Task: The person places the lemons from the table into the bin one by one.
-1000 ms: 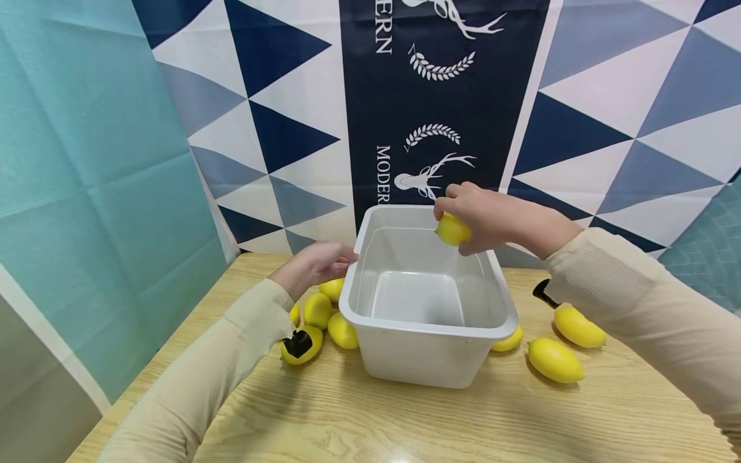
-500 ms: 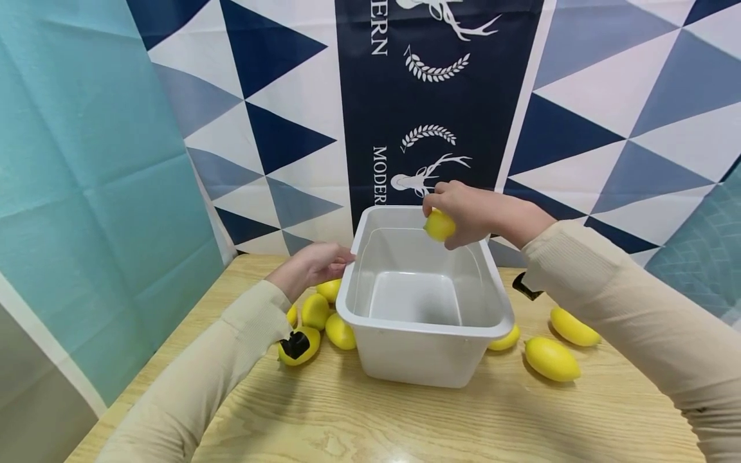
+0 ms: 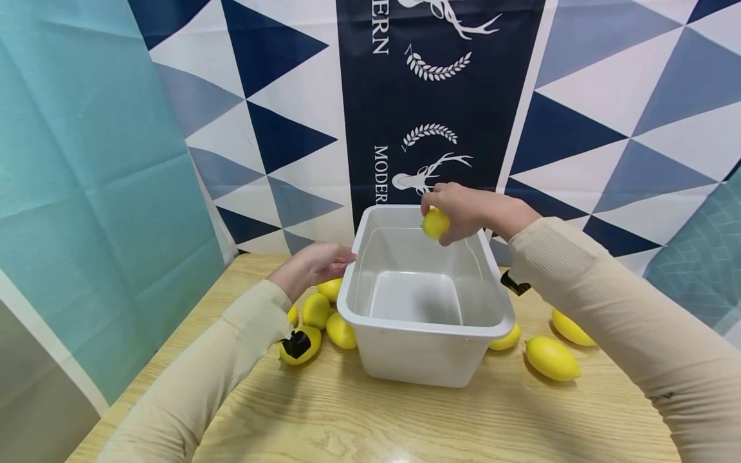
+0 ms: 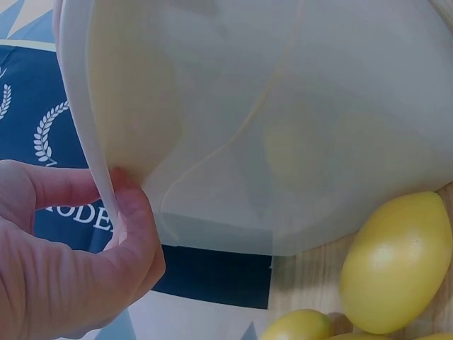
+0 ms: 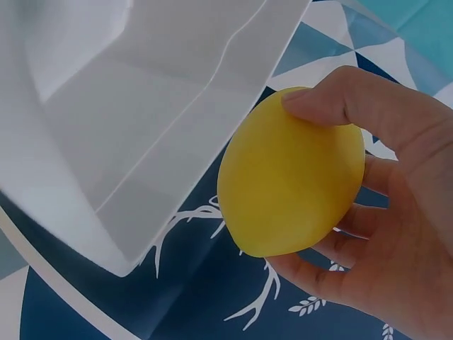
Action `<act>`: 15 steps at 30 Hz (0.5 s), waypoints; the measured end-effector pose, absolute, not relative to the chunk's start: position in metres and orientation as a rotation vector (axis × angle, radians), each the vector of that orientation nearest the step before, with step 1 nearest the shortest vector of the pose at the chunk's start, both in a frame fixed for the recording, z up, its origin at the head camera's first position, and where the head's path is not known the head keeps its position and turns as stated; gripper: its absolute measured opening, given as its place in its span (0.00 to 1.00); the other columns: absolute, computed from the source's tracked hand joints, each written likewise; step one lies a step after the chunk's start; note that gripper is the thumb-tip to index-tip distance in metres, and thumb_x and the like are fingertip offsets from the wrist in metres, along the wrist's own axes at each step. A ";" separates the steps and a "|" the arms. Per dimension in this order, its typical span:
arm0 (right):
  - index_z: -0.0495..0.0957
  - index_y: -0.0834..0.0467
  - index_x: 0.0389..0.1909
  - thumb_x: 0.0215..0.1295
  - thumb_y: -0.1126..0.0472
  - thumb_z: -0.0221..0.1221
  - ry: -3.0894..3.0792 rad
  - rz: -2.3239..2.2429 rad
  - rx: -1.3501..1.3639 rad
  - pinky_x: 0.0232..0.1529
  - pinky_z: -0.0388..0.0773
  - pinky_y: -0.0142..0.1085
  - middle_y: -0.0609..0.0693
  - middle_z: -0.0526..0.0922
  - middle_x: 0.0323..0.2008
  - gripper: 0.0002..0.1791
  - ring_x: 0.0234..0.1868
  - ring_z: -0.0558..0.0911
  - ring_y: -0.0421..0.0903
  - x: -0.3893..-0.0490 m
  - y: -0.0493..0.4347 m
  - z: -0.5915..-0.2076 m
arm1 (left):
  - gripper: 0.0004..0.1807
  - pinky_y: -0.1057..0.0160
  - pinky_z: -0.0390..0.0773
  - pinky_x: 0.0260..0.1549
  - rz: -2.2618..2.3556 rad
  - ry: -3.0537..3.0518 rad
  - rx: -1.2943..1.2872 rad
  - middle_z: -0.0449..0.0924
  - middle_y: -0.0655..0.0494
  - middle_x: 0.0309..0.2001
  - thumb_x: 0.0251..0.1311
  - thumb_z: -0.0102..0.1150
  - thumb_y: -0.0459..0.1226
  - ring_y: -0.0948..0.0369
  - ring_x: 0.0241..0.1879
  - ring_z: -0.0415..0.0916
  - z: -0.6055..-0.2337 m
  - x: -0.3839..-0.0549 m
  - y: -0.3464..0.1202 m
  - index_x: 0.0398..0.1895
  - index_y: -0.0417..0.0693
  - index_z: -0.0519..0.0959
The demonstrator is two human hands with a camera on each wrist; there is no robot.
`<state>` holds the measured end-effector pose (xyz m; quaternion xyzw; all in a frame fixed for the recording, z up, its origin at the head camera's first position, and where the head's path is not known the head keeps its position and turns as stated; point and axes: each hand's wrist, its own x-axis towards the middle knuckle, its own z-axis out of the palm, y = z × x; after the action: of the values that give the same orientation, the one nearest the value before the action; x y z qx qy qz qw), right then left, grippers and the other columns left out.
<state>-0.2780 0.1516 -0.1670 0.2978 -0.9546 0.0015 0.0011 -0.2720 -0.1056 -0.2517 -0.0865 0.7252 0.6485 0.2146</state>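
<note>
A white plastic bin (image 3: 413, 354) stands on the wooden table; its visible floor is bare. My left hand (image 3: 317, 262) pinches the bin's left rim, with the thumb on one side and curled fingers on the other in the left wrist view. Over the far right part of the bin, my right hand (image 3: 463, 211) holds a yellow lemon (image 5: 290, 177) between thumb and fingers. Below my left hand lie several lemons (image 3: 316, 312) beside the bin, some partly hidden by the hand and sleeve. To the bin's right rest more lemons (image 3: 552, 359), one partly behind the bin.
The wooden table (image 3: 347, 424) runs up to a hanging cloth (image 3: 295, 83) with blue and white triangles, close behind the bin. A teal cloth (image 3: 104, 193) hangs along the left side. Dark straps sit at both sleeves.
My right hand has moved left with the lemon, further over the bin, and slowed in the last half second. The left hand keeps its hold on the rim.
</note>
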 end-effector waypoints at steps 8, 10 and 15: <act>0.75 0.57 0.49 0.45 0.66 0.70 -3.010 0.034 0.907 0.50 0.80 0.46 0.57 0.74 0.47 0.27 0.46 0.73 0.53 -0.290 0.145 -0.167 | 0.24 0.63 0.75 0.61 1.800 2.010 -0.234 0.68 0.48 0.64 0.63 0.54 0.31 0.54 0.56 0.73 -0.251 -0.272 -0.106 0.63 0.41 0.68; 0.75 0.58 0.49 0.45 0.66 0.70 -3.012 0.037 0.906 0.49 0.80 0.45 0.57 0.74 0.46 0.26 0.46 0.73 0.53 -0.293 0.143 -0.167 | 0.24 0.62 0.75 0.61 1.798 2.014 -0.228 0.69 0.48 0.63 0.63 0.54 0.31 0.54 0.55 0.73 -0.251 -0.272 -0.106 0.63 0.41 0.68; 0.74 0.57 0.50 0.46 0.65 0.68 -3.020 0.033 0.909 0.49 0.79 0.44 0.57 0.74 0.46 0.26 0.46 0.73 0.52 -0.301 0.139 -0.170 | 0.23 0.62 0.76 0.60 1.802 2.019 -0.228 0.69 0.48 0.63 0.63 0.55 0.31 0.54 0.55 0.74 -0.253 -0.272 -0.106 0.62 0.41 0.69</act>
<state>-0.3014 0.1387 -0.1698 0.2882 -0.9575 0.0106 -0.0062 -0.2723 -0.1055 -0.2526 -0.0820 0.7265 0.6486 0.2114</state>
